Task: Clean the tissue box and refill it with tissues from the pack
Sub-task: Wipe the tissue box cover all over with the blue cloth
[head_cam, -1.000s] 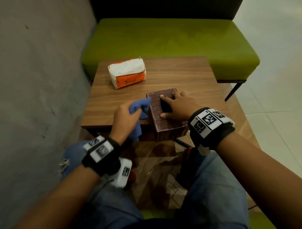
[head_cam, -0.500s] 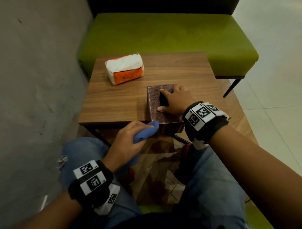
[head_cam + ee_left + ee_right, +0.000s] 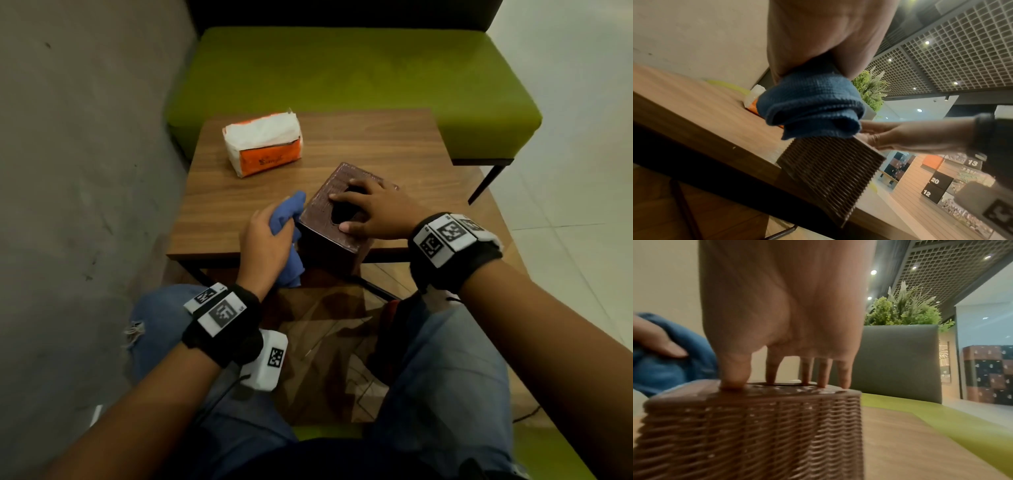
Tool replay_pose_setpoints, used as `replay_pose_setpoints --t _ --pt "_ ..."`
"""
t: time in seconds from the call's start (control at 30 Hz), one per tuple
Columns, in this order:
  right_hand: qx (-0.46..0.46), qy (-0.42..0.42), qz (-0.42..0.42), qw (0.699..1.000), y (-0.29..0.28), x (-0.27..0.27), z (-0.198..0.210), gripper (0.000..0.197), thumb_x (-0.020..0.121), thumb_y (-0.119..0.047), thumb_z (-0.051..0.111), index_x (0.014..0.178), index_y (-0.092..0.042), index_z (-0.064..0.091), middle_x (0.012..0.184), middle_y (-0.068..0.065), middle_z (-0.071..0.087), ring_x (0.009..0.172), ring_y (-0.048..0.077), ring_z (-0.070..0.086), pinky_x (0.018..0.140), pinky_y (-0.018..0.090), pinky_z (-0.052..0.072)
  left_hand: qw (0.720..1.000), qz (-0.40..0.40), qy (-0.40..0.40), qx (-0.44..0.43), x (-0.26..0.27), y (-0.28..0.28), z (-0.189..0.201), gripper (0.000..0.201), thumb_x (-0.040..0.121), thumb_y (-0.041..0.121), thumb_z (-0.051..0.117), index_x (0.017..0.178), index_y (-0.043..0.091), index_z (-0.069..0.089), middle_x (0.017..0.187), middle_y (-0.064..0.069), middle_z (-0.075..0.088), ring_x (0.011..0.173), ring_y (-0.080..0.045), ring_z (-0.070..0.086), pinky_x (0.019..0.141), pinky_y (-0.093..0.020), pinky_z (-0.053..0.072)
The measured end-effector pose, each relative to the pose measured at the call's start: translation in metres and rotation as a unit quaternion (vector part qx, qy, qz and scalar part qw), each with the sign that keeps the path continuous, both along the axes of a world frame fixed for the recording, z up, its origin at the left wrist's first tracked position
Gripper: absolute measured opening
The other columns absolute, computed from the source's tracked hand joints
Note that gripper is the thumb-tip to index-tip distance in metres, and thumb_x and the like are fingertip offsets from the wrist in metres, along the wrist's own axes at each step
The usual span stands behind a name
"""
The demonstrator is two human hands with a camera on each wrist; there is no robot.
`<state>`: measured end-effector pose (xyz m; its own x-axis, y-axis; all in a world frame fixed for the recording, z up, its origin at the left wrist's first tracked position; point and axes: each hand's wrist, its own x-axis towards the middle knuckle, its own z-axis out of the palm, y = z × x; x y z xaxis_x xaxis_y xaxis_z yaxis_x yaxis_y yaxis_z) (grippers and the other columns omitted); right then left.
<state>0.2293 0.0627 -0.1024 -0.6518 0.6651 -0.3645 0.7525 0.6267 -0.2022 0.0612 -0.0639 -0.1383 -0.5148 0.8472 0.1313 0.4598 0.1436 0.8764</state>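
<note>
A brown woven tissue box (image 3: 325, 233) (image 3: 830, 175) (image 3: 756, 426) sits turned at an angle on the near edge of the wooden table (image 3: 359, 150), one corner over the edge. My right hand (image 3: 373, 212) (image 3: 785, 321) lies on its top, fingertips spread round the dark opening. My left hand (image 3: 267, 243) grips a bunched blue cloth (image 3: 287, 212) (image 3: 812, 107) (image 3: 663, 356) against the box's left side. An orange and white tissue pack (image 3: 263, 144) lies at the table's far left.
A green upholstered bench (image 3: 352, 68) stands behind the table, and a grey concrete wall (image 3: 85, 171) runs along the left. My knees in blue jeans (image 3: 445, 370) are under the table's near edge. Pale floor tiles (image 3: 575, 171) lie to the right.
The box has been rotated from square to diagonal under my right hand. My left hand with the cloth went from the box's left side down to its front corner, then back up to the left side.
</note>
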Motion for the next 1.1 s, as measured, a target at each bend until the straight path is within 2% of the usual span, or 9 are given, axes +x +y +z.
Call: replay_pose_setpoints --t 0.17,0.27,0.43,0.5,0.6,0.8,0.87,0.97,1.1 --pt "0.097 -0.031 -0.048 0.994 -0.017 -0.015 -0.003 0.069 0.088 -0.069 0.042 0.148 -0.039 0.029 0.156 0.016 0.021 0.14 0.04 0.024 0.109 0.052 0.026 1.0 0.005 0.023 -0.02 0.012 0.009 -0.008 0.015 0.09 0.006 0.052 0.082 -0.005 0.057 0.078 -0.019 0.054 0.071 -0.021 0.052 0.062 -0.034 0.04" --pt "0.115 -0.022 -0.079 0.99 -0.025 -0.015 -0.004 0.069 0.088 -0.071 0.039 0.148 -0.037 0.031 0.157 0.015 0.021 0.14 0.039 0.024 0.111 0.052 0.022 0.999 -0.027 0.029 -0.011 0.025 -0.009 -0.007 0.008 0.088 0.002 0.055 0.084 -0.003 0.058 0.077 -0.012 0.052 0.071 -0.018 0.051 0.059 -0.017 0.038" --pt "0.109 -0.021 -0.093 0.989 -0.03 -0.015 -0.007 0.071 0.088 -0.073 0.037 0.149 -0.039 0.028 0.157 0.014 0.019 0.143 0.04 0.019 0.114 0.062 0.012 0.991 -0.132 0.031 -0.007 0.03 -0.054 -0.002 0.02 0.086 0.004 0.059 0.105 0.005 0.066 0.088 0.008 0.061 0.078 0.011 0.057 0.07 -0.002 0.041" --pt "0.082 -0.016 -0.1 0.991 -0.028 -0.013 -0.005 0.07 0.088 -0.072 0.038 0.15 -0.042 0.026 0.158 0.015 0.015 0.143 0.04 0.018 0.114 0.06 0.015 0.998 -0.048 -0.033 -0.016 0.02 -0.044 0.001 0.02 0.087 0.004 0.058 0.106 0.003 0.065 0.088 0.003 0.064 0.075 0.004 0.06 0.067 -0.006 0.045" --pt "0.021 -0.022 -0.094 0.995 -0.02 -0.006 0.001 0.067 0.09 -0.067 0.041 0.15 -0.047 0.021 0.159 0.014 0.008 0.143 0.042 0.013 0.116 0.051 0.022 0.991 0.065 -0.117 -0.015 -0.002 -0.004 0.008 0.021 0.089 0.012 0.057 0.109 0.007 0.063 0.097 -0.005 0.063 0.093 -0.017 0.061 0.082 -0.03 0.049" --pt "0.021 -0.043 -0.09 0.995 -0.023 -0.003 0.003 0.071 0.091 -0.063 0.046 0.152 -0.045 0.016 0.158 0.017 0.007 0.143 0.044 0.01 0.117 0.048 0.023 0.997 -0.04 -0.017 -0.066 0.001 0.027 0.008 0.025 0.09 0.006 0.05 0.112 0.004 0.063 0.105 -0.017 0.066 0.097 -0.026 0.061 0.076 -0.031 0.047" --pt "0.042 -0.043 -0.094 0.994 -0.025 -0.003 0.001 0.072 0.091 -0.065 0.044 0.153 -0.043 0.016 0.157 0.017 0.01 0.142 0.044 0.013 0.116 0.047 0.024 0.997 -0.05 -0.02 -0.052 0.012 0.008 0.005 0.024 0.09 0.002 0.051 0.111 0.002 0.063 0.098 -0.013 0.066 0.088 -0.02 0.059 0.067 -0.022 0.044" --pt "0.052 -0.051 -0.094 0.993 -0.024 -0.005 0.0 0.074 0.09 -0.068 0.04 0.154 -0.039 0.014 0.158 0.018 0.012 0.142 0.044 0.014 0.114 0.046 0.024 0.998 -0.063 0.013 -0.002 0.027 -0.026 -0.001 0.033 0.085 -0.003 0.055 0.117 0.004 0.062 0.102 0.003 0.06 0.093 -0.006 0.055 0.073 0.001 0.038" --pt "0.062 -0.053 -0.109 0.991 -0.022 -0.008 0.003 0.073 0.091 -0.068 0.039 0.154 -0.036 0.018 0.155 0.02 0.018 0.139 0.042 0.023 0.112 0.044 0.026 0.997 -0.069 0.021 0.017 0.024 -0.052 -0.008 0.028 0.082 0.011 0.057 0.108 0.017 0.066 0.098 0.005 0.064 0.087 0.004 0.058 0.076 -0.004 0.041"
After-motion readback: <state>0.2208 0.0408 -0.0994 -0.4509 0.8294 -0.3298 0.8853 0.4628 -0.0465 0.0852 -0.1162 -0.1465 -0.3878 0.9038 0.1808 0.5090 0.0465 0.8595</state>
